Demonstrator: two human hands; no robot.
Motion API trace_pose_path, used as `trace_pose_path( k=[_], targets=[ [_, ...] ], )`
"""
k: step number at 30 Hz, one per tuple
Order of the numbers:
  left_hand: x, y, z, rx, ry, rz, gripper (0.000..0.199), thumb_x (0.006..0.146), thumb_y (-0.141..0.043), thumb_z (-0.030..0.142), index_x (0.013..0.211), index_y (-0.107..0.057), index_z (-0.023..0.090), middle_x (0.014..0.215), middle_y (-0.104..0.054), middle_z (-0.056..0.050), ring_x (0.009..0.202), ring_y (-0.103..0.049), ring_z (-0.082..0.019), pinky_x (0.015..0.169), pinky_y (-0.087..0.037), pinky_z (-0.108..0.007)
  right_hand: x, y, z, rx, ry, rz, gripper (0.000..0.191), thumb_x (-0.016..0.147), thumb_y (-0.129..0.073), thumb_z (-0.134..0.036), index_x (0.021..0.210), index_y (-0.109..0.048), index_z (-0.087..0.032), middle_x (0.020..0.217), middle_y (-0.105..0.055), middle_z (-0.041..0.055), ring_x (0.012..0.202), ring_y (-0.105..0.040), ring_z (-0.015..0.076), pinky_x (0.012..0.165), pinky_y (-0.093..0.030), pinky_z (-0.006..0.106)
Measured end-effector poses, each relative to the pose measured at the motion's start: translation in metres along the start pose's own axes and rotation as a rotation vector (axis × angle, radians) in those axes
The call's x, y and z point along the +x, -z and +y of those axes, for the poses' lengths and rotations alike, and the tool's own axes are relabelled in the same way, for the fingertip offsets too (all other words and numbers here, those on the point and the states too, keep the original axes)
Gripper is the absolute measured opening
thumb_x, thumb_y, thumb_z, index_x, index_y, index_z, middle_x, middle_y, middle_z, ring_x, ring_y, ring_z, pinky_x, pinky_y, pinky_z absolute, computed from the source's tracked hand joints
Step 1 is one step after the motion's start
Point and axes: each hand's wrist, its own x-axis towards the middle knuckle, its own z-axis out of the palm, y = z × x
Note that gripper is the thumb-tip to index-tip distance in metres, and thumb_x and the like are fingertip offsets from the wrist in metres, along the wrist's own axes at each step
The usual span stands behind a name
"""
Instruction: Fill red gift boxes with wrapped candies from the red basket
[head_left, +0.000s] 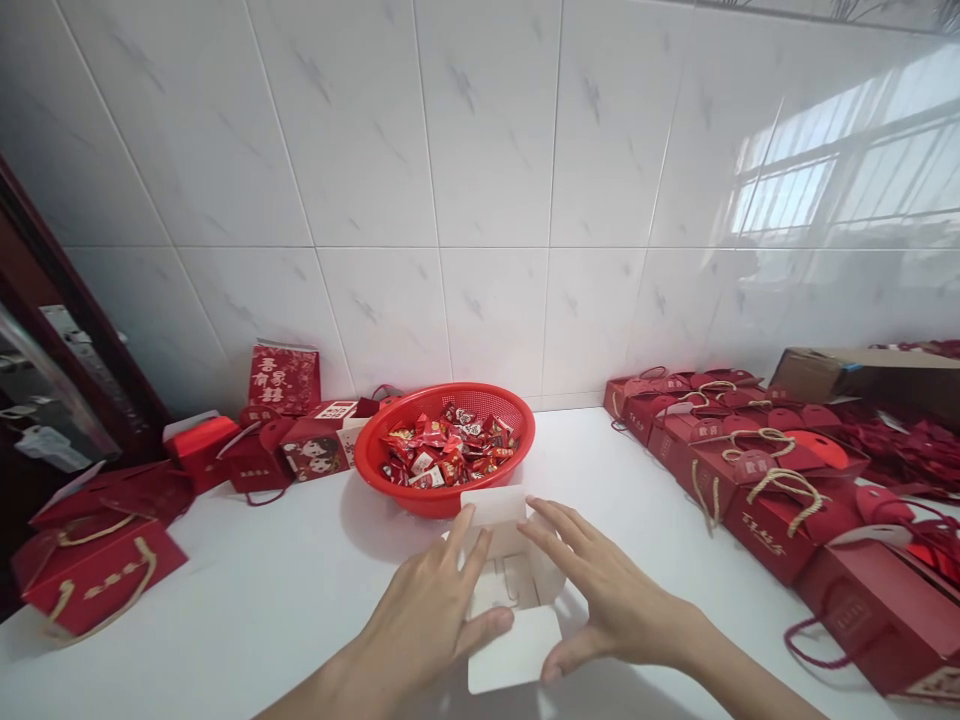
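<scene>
An unfolded cardboard box (511, 585) with a white inside stands in front of me, its top flaps spread. My left hand (431, 600) holds it at the left, the thumb over the near flap (516, 655) and the fingers along the far left side. From the right, my right hand (611, 590) spans it, fingertips by the far flap and thumb at the near flap's right corner. Just beyond the box is a red plastic basket (442, 503) with several wrapped candies (450, 445) in it. The box's outer sides are mostly hidden.
Rows of red gift boxes (776, 525) with rope handles line the right side of the white table (277, 590). More red boxes (101, 560) stand at the left. A brown carton (814, 378) is at the far right, and a tiled wall (495, 310) closes the back.
</scene>
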Motion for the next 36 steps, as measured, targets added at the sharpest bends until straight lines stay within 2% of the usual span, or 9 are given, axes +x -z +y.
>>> trace_pose_path(
  k=[3,7,11,14,16,20,25,32,36],
  targets=[
    [-0.006,0.001,0.000,-0.055,-0.022,-0.035,0.082,0.086,-0.052,0.064,0.152,-0.038,0.017,0.159,-0.029,-0.024,0.130,-0.052,-0.041,0.099,-0.049,-0.050,-0.002,-0.003,0.002,0.024,-0.020,-0.012,0.117,0.070,-0.070,-0.072,0.159,-0.012,-0.024,0.164,-0.009,0.0209,0.151,-0.015,0.0397,0.115,-0.033,0.057],
    [-0.008,0.003,-0.001,-0.124,-0.017,-0.062,0.086,0.082,-0.054,0.068,0.153,-0.037,0.024,0.160,-0.028,-0.022,0.118,-0.060,-0.040,0.094,-0.050,-0.051,-0.002,-0.005,0.005,0.126,-0.060,-0.054,0.120,0.066,-0.074,-0.070,0.159,-0.011,-0.027,0.165,-0.004,0.0198,0.152,-0.010,0.0388,0.115,-0.033,0.056],
    [-0.009,0.007,0.002,-0.189,-0.018,-0.063,0.082,0.078,-0.060,0.064,0.151,-0.036,0.036,0.151,-0.045,-0.014,0.108,-0.064,-0.038,0.090,-0.049,-0.049,0.000,-0.009,0.010,0.205,-0.048,-0.061,0.122,0.062,-0.079,-0.067,0.158,-0.014,-0.029,0.165,-0.006,0.0179,0.152,-0.011,0.0369,0.116,-0.034,0.051],
    [-0.007,0.010,0.007,-0.186,0.034,-0.095,0.083,0.076,-0.062,0.061,0.151,-0.037,0.035,0.138,-0.057,-0.014,0.098,-0.065,-0.036,0.086,-0.049,-0.048,0.003,-0.017,0.018,0.173,-0.002,-0.019,0.124,0.064,-0.079,-0.065,0.159,-0.009,-0.027,0.165,-0.005,0.0192,0.152,-0.014,0.0369,0.117,-0.032,0.050],
    [-0.004,0.010,0.009,-0.166,0.069,-0.101,0.085,0.075,-0.061,0.062,0.151,-0.038,0.031,0.136,-0.058,-0.015,0.097,-0.065,-0.037,0.086,-0.049,-0.048,0.006,-0.023,0.025,0.134,0.008,0.001,0.125,0.066,-0.077,-0.066,0.159,-0.004,-0.025,0.165,-0.005,0.0203,0.152,-0.015,0.0370,0.118,-0.031,0.050],
    [0.003,0.005,0.007,-0.115,0.122,-0.037,0.084,0.076,-0.058,0.062,0.150,-0.040,0.027,0.136,-0.057,-0.018,0.100,-0.065,-0.038,0.086,-0.048,-0.048,0.015,-0.035,0.036,0.074,0.005,0.040,0.124,0.071,-0.070,-0.070,0.159,0.003,-0.022,0.164,-0.007,0.0228,0.151,-0.016,0.0365,0.118,-0.031,0.049],
    [0.012,0.002,-0.002,-0.091,0.164,0.017,0.074,0.079,-0.052,0.063,0.142,-0.050,0.026,0.114,-0.065,-0.017,0.094,-0.066,-0.038,0.080,-0.049,-0.048,0.033,-0.042,0.043,0.031,-0.015,0.079,0.121,0.074,-0.065,-0.072,0.159,0.003,-0.020,0.162,-0.015,0.0254,0.150,-0.023,0.0369,0.116,-0.035,0.049],
    [0.018,0.000,-0.017,-0.101,0.167,0.126,0.069,0.076,-0.057,0.063,0.136,-0.054,0.029,0.116,-0.065,-0.014,0.097,-0.065,-0.037,0.074,-0.051,-0.044,0.051,-0.035,0.039,0.189,-0.069,0.033,0.118,0.073,-0.068,-0.071,0.159,0.001,-0.029,0.158,-0.033,0.0188,0.138,-0.044,0.0350,0.106,-0.044,0.048],
    [0.013,0.000,-0.016,-0.083,0.116,0.180,0.055,0.077,-0.062,0.054,0.125,-0.064,0.027,0.113,-0.065,-0.011,0.095,-0.064,-0.032,0.081,-0.051,-0.042,0.050,-0.032,0.034,0.092,-0.038,0.092,0.125,0.067,-0.067,-0.078,0.159,-0.003,-0.023,0.157,-0.030,0.0238,0.142,-0.037,0.0389,0.109,-0.039,0.053]
  ],
)
